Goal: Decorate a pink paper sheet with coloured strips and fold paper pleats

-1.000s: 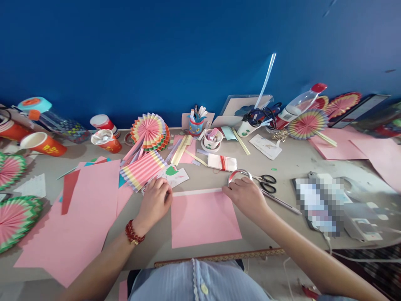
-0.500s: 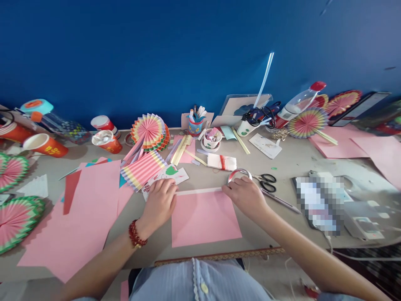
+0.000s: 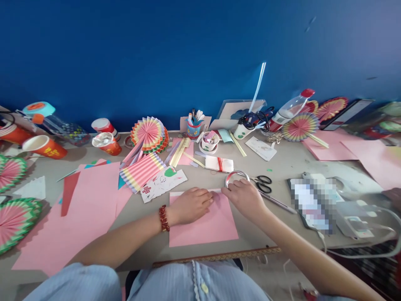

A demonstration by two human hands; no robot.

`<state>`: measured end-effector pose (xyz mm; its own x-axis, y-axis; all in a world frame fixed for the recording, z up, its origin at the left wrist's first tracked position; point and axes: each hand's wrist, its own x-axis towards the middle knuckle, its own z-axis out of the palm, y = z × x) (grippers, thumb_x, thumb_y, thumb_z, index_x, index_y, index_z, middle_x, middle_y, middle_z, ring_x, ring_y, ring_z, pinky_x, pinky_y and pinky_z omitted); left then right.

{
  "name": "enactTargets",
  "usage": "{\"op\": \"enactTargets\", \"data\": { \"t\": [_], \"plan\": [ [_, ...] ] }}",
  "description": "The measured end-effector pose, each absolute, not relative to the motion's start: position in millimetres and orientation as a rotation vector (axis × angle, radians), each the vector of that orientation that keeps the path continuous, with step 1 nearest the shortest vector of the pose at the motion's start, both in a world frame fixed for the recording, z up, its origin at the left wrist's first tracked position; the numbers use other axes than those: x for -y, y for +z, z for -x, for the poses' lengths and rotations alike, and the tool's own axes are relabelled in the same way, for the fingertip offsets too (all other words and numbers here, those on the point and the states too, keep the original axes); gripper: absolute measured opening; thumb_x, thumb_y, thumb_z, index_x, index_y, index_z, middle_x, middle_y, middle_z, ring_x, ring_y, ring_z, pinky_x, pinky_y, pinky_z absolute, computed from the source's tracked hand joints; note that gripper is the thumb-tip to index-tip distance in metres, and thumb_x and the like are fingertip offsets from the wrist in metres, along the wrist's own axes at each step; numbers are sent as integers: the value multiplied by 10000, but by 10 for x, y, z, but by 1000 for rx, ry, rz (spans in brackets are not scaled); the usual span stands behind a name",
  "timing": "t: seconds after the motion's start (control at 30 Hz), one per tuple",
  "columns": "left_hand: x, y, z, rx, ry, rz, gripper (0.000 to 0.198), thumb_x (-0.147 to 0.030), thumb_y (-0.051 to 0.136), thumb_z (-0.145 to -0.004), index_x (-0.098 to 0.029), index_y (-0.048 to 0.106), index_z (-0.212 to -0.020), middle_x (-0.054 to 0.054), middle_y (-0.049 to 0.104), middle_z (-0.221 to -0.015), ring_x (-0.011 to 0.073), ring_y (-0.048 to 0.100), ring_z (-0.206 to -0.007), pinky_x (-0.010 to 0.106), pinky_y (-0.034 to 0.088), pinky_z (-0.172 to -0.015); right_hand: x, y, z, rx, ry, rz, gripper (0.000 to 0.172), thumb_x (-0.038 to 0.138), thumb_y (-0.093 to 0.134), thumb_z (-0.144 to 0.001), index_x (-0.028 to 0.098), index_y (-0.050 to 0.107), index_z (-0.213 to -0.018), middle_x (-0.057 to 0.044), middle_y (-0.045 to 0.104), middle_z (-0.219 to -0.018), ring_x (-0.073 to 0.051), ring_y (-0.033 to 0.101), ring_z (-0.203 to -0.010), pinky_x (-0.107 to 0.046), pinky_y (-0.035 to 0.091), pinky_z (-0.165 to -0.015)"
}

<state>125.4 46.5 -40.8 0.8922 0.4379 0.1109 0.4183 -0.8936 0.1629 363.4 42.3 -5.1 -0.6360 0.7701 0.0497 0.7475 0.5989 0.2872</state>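
Down at the near edge of the table (image 3: 282, 165), a pink sheet of paper (image 3: 203, 228) lies flat right in front of the person, with both hands resting on its far edge. The left hand (image 3: 191, 205) lies palm down across the top middle of the sheet, its fingers stretched out flat and pressing on the paper, grasping nothing. A red bead bracelet (image 3: 162, 218) sits on that wrist. A thin white strip (image 3: 175, 193) runs along the sheet's far edge and shows just left of the left hand. The right hand (image 3: 247, 198) rests at the sheet's far right corner with its fingers bent and their tips down on the edge; it is not possible to tell whether they pinch anything. Just beyond the right hand's fingertips lies a roll of tape (image 3: 235, 174), and black scissors (image 3: 263, 183) lie just beside it on the right. To the left of the sheet sit a white card (image 3: 163, 183), a striped pleated paper (image 3: 142, 170), and larger pink sheets (image 3: 78, 209).
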Motion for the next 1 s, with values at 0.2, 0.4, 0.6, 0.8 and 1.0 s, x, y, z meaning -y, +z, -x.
{"op": "enactTargets", "data": {
  "t": [0.2,0.4,0.6,0.8,1.0],
  "plan": [
    [-528,-348,-1285,-654,167,-2977,469,-428,502,-993,-187,486,-1395,77,467,-1517,230,517,-1179,360,390,-913,-423,-53,-3744,-2750,404,-1305,137,87,574,-876,187,641,-810,-19,641,-697,-189,539,-703,-346,265,-733],
    [-613,-335,-1375,-581,136,-3053,506,-502,418,-1014,-184,484,-1402,88,538,-1443,238,524,-1077,373,372,-848,-443,-56,-3732,-2671,381,-1380,70,128,584,-887,152,645,-911,-36,669,-703,-210,598,-707,-347,286,-729],
    [-662,-331,-1399,-460,133,-3121,513,-571,383,-1002,-174,602,-1240,87,473,-1491,242,507,-1040,380,390,-789,-437,-30,-3749,-2578,332,-1484,148,264,624,-897,131,637,-959,-64,691,-728,-234,633,-734,-356,318,-771],
    [-709,-381,-1459,-386,193,-3132,551,-642,437,-946,-173,632,-1160,106,479,-1469,259,510,-1018,379,411,-725,-409,-20,-3707,-2554,268,-1555,143,281,599,-910,147,650,-904,-68,708,-740,-233,639,-741,-360,321,-781],
    [-721,-411,-1495,-326,233,-3122,588,-659,491,-914,-150,628,-1174,148,498,-1442,266,530,-1045,374,431,-774,-403,-28,-3677,-2554,285,-1583,151,243,553,-919,152,658,-858,-72,699,-733,-232,629,-737,-363,317,-789]
  ]
}}
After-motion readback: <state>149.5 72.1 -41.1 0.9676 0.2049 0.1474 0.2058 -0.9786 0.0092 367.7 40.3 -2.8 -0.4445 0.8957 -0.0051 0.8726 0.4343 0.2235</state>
